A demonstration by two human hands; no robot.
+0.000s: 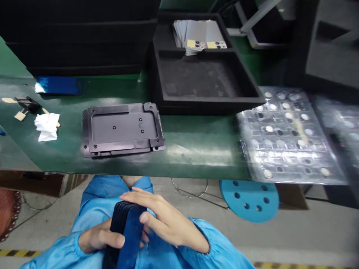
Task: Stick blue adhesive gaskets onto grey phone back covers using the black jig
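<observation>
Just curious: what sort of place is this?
Probably an electronics assembly bench: a metal jig on the green table, a clear tray of small parts, and a stack of dark panels.

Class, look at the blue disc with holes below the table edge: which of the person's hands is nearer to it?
Right. The right hand, on top of the stack, lies left of the disc; the left hand grips the stack's other side, farther off.
</observation>
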